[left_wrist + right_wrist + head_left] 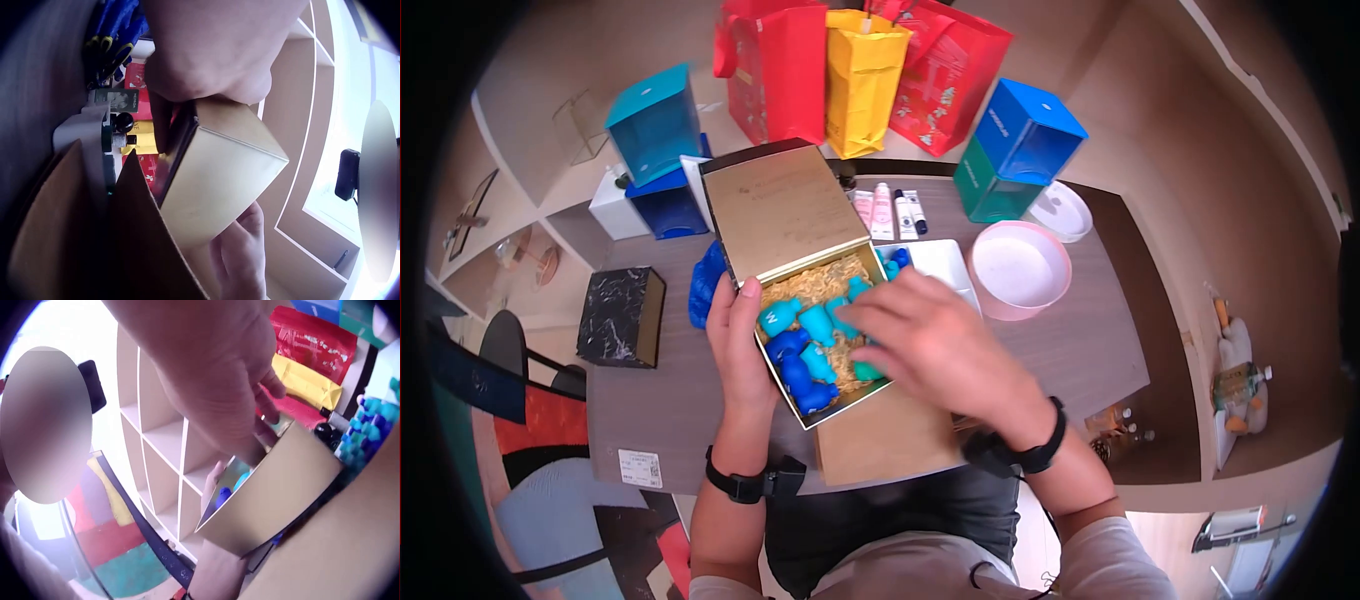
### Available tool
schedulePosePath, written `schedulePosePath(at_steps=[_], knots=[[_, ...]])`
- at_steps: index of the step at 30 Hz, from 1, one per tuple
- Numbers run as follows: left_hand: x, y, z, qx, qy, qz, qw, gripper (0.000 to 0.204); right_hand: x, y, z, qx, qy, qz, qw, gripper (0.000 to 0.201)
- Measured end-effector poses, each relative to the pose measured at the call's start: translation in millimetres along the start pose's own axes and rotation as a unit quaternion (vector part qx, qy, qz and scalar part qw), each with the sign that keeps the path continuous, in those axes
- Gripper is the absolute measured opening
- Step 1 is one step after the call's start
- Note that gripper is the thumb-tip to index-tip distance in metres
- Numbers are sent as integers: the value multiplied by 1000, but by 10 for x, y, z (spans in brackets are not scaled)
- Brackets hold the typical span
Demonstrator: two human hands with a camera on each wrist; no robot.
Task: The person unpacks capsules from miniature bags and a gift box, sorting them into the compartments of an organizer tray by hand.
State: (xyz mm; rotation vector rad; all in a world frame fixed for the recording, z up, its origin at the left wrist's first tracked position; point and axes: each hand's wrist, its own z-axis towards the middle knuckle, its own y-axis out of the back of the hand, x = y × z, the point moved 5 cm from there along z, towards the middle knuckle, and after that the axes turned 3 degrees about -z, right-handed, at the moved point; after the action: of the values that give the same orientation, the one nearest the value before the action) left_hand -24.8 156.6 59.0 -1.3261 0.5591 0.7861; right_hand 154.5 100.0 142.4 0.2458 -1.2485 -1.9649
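My left hand (745, 345) holds a hinged gift box (855, 402) by its left side, with the thumb over the rim. The box is tilted, its lid (785, 205) swung back. Inside, teal figures (780, 316) and dark blue figures (802, 385) lie on a bed of shredded paper (830, 278). My right hand (935, 340) reaches over the right rim, its slightly bent, spread fingers touching a teal figure (840, 315). In the right wrist view, those fingertips dip behind the box wall (275, 487).
A brown cardboard box (885, 450) lies below the gift box. Behind are a white tray (945, 268) with more figures, cream tubes (882, 210), a pink round box (1020, 270) and upright bags (865, 85). Left stands a black marbled box (620, 315) beside a blue bag (705, 285).
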Motion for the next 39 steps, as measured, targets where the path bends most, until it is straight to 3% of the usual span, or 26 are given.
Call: schedulePosePath(at_steps=[2, 6, 9, 11, 12, 14, 18, 19, 22, 26, 34, 38, 39], knots=[[13, -22, -3, 16, -12, 18, 1000, 28, 38, -236, -14, 33, -20, -110, 993, 32], [26, -27, 12, 21, -14, 36, 999, 30, -11, -272, 27, 42, -55, -134, 989, 37], [28, -8, 6, 18, -1, 28, 999, 34, 5, -146, 31, 18, -15, -110, 994, 36], [24, 25, 0, 18, 6, 46, 999, 48, -59, 117, 32, -32, -66, 8, 997, 40], [23, 41, -5, 13, 6, 44, 999, 48, -99, 164, 9, -28, -64, 9, 998, 40], [23, 43, 7, 20, 15, 38, 999, 49, -232, 315, -55, -83, -97, 152, 980, 26], [18, -2, -1, 1, 21, -12, 1000, 38, -373, 225, -185, -44, -161, 193, 967, 16], [36, -15, -1, 10, 31, -16, 999, 37, -268, 172, -146, -41, -81, 145, 985, 15], [67, 2, 1, 22, 38, -3, 999, 37, -112, 54, -95, -30, -81, 122, 989, 15], [43, 21, 27, 7, 36, -14, 999, 34, -179, 238, -31, -88, -85, 133, 983, 20], [85, 14, -6, 17, 45, 10, 999, 25, -159, 89, -11, -16, -80, 135, 987, 30], [54, 14, 9, 10, 49, -1, 999, 23, -188, 226, 13, -72, -40, 73, 994, 28], [30, 43, 13, -5, 32, 3, 999, 23, -267, 359, -3, -130, -68, 41, 988, 27]])
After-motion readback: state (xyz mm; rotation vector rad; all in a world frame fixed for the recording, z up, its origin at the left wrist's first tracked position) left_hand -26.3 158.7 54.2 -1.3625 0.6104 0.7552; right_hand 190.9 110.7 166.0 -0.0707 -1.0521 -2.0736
